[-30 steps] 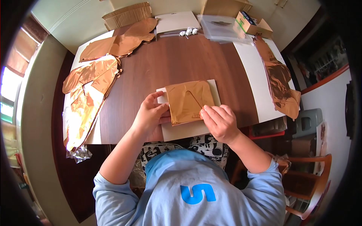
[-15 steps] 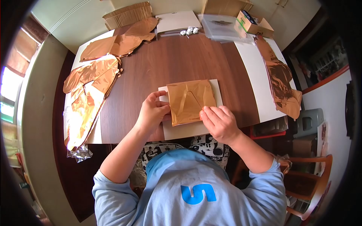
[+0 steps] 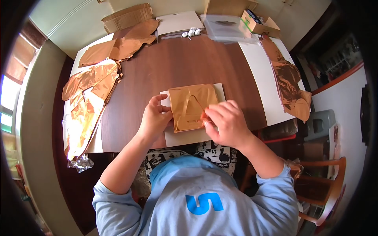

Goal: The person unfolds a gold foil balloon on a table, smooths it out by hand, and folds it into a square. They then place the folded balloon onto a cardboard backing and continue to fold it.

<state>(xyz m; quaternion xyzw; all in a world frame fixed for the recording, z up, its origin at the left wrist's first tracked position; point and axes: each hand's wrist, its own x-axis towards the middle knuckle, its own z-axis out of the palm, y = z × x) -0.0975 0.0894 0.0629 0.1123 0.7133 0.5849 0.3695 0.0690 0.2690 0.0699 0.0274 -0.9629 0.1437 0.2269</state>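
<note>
A folded copper-coloured foil balloon (image 3: 183, 108) lies in front of me on a white card (image 3: 185, 138), which shows past its edges. A thin curved line runs across the foil's upper face. At its left edge, my left hand (image 3: 154, 114) grips the side with thumb and bent fingers, the index finger raised higher over the card. My right hand (image 3: 226, 122) is over the foil's lower right part, thumb and fingers pinched together. Reddish-orange patches show at those fingertips; I cannot tell what they hold.
Flat copper foil balloons lie stacked at the left (image 3: 90, 94), with another foil piece (image 3: 138, 37) behind them. More foil (image 3: 289, 78) is along the right edge. At the back are white ribbon spools (image 3: 191, 32), clear plastic sleeves (image 3: 224, 26) and a cardboard box (image 3: 264, 27). A wooden chair (image 3: 330, 188) stands at right.
My right hand has moved left from the foil's right edge to over its lower right face. My left hand stays at the left edge. The whole view has shifted slightly.
</note>
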